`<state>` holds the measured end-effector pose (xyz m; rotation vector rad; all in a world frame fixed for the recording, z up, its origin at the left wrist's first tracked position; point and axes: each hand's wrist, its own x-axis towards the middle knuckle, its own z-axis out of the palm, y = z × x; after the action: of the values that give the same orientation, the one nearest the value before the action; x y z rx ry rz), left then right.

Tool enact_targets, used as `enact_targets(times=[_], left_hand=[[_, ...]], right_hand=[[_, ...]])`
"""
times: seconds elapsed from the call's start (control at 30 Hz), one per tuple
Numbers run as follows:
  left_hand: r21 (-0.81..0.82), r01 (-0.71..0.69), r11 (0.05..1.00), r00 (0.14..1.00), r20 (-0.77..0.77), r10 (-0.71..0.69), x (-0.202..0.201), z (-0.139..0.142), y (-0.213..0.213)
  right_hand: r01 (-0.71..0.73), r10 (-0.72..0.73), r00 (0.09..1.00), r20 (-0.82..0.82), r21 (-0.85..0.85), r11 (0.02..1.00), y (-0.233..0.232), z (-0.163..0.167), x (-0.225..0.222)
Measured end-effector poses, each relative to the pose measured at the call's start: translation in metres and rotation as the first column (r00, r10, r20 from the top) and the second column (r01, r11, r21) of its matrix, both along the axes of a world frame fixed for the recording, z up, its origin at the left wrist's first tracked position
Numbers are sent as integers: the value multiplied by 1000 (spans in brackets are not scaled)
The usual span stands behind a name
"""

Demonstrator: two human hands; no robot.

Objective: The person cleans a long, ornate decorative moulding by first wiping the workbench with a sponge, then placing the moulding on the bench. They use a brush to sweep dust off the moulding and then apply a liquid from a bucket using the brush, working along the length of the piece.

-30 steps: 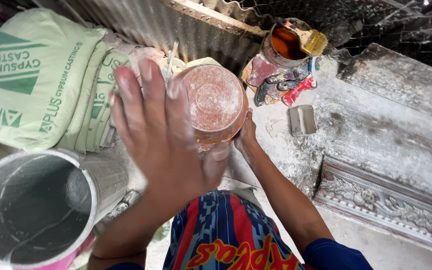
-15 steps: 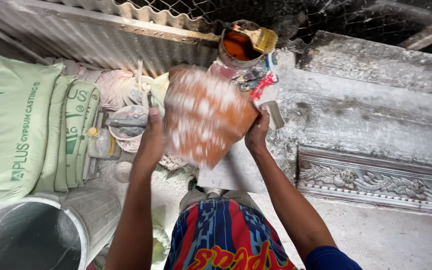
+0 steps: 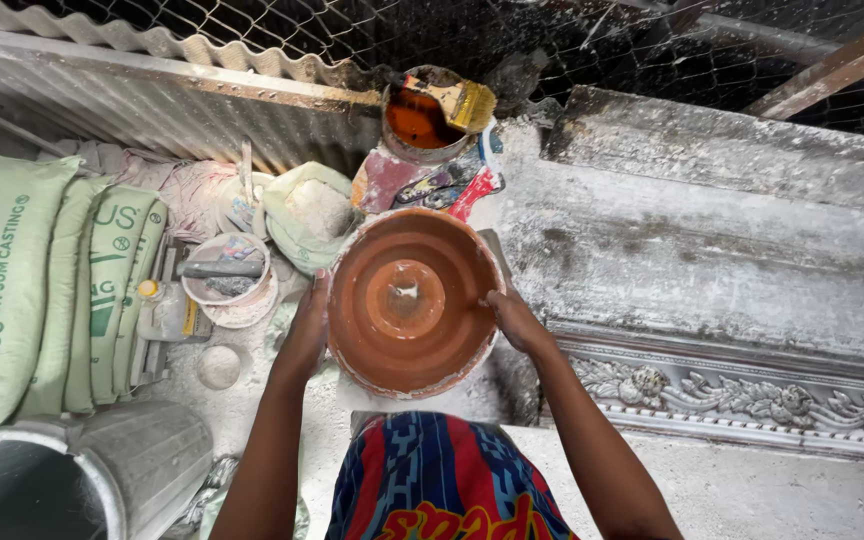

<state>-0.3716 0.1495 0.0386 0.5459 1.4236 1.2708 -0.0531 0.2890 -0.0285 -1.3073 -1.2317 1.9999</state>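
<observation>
I hold a round reddish-brown mould bowl (image 3: 410, 302) with its open side up; it has stepped rings inside and a little white residue at the centre. My left hand (image 3: 304, 335) grips its left rim. My right hand (image 3: 514, 318) grips its right rim, thumb over the edge. The bowl sits just in front of my body, above a dusty white block (image 3: 402, 395).
Green sacks (image 3: 22, 290) are stacked at the left. A grey bucket (image 3: 82, 480) stands at the bottom left. A tin with brown liquid and a brush (image 3: 432, 112) sits behind the bowl. A small tub with a tool (image 3: 224, 270), an ornate plaster cornice (image 3: 742, 395), and a corrugated metal wall (image 3: 152, 90) surround me.
The bowl was turned from underside-up, with my left palm over it, to open side up. Both hands now hold its rims. My view tilted down and right.
</observation>
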Motion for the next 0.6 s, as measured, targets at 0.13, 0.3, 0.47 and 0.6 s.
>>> enact_targets(times=[0.13, 0.3, 0.47, 0.6], left_hand=[[-120, 61, 991, 994, -83, -71, 33, -8, 42], [60, 93, 994, 918, -391, -62, 54, -15, 126], [219, -62, 974, 981, -168, 100, 42, -8, 270], [58, -49, 997, 994, -97, 55, 45, -11, 368]], right_hand=[[74, -79, 993, 83, 64, 995, 19, 30, 48], [201, -200, 977, -71, 14, 979, 44, 29, 102], [131, -121, 983, 138, -64, 989, 59, -11, 110], [66, -61, 997, 56, -80, 995, 63, -28, 94]])
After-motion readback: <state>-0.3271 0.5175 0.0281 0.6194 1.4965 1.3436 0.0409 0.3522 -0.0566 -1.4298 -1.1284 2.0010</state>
